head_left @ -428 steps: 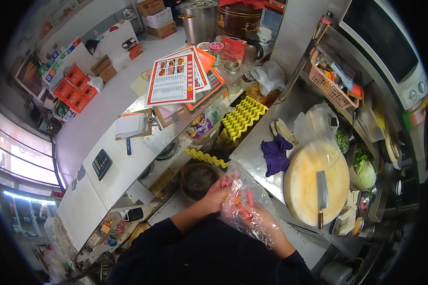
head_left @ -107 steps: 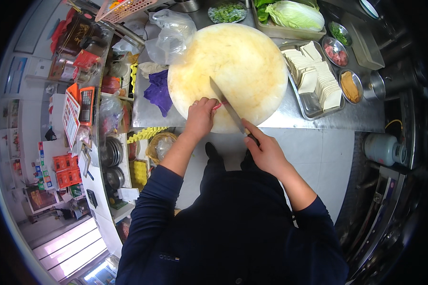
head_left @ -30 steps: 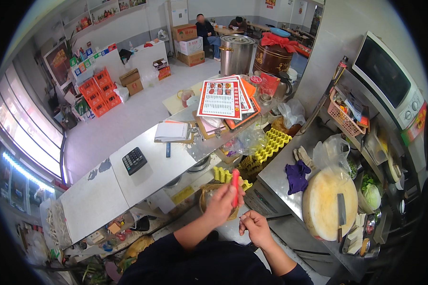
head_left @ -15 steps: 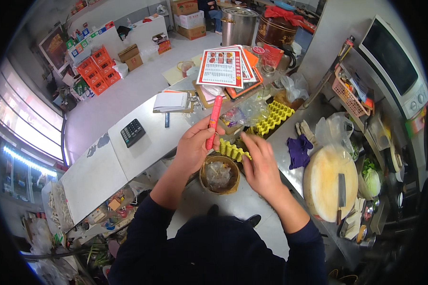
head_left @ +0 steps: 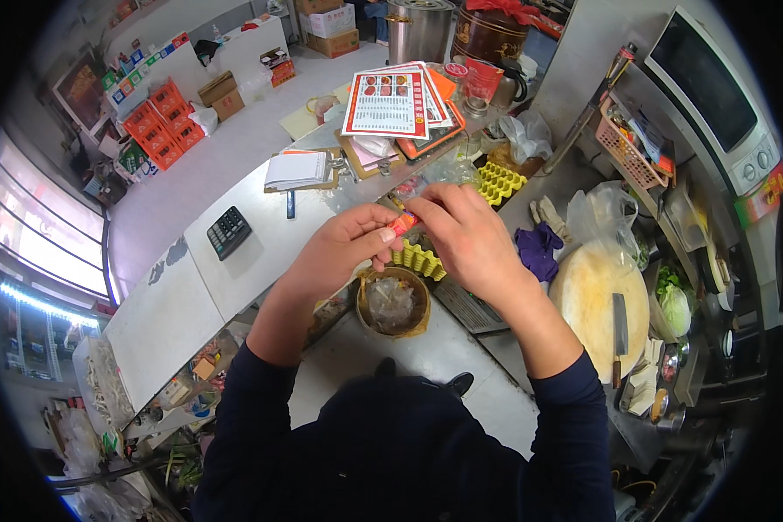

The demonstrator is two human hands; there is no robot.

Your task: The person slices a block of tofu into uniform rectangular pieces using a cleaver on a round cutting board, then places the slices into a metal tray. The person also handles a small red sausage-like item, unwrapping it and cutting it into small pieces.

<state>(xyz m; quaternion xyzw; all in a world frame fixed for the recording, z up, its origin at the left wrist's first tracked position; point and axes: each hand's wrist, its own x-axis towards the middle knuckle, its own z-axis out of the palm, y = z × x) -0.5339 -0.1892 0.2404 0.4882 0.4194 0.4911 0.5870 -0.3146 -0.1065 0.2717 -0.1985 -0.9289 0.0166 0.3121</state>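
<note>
A sausage in a red wrapper (head_left: 401, 224) is between my two hands, over the gap between the counters. My left hand (head_left: 346, 241) is closed around its lower end, thumb on top. The fingers of my right hand (head_left: 468, 233) are pinched at its upper end, hiding part of it. Just below my hands is a yellow egg tray (head_left: 419, 260). Beneath that stands a brown round bin (head_left: 364, 315) with crumpled clear plastic inside.
On the left white counter lie a black calculator (head_left: 228, 232) and a clipboard (head_left: 332, 177). Printed menus (head_left: 384, 104) are stacked farther back. To the right, a cleaver (head_left: 619, 324) rests on a round chopping board (head_left: 583, 300), near a purple cloth (head_left: 539, 250).
My right hand has moved left and closed on the sausage's upper end; before, it was apart with fingers spread. The sausage, upright earlier, is now tilted and mostly covered. The view has shifted slightly.
</note>
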